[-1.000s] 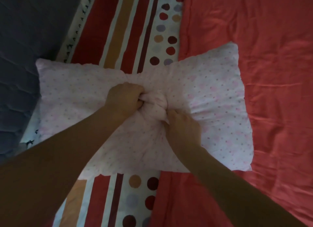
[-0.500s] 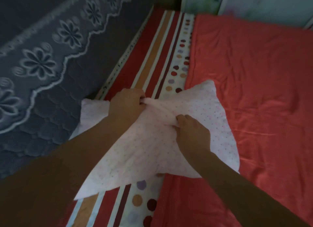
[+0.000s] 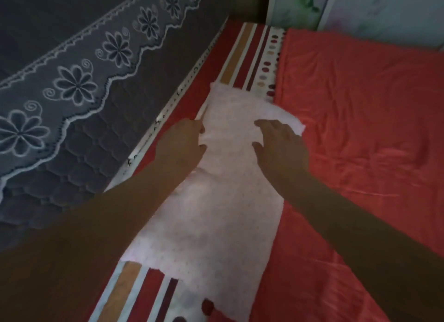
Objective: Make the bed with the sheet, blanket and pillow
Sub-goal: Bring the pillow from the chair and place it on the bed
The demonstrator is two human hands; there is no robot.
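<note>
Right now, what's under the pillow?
The striped sheet shows past both ends of the pillow, and the pillow's right edge meets the red blanket. Whatever lies beneath its middle is covered.

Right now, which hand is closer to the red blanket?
Right. The right hand is over the pillow's edge next to the red blanket; the left hand is at the pillow's opposite side, over the striped sheet, farther away.
</note>
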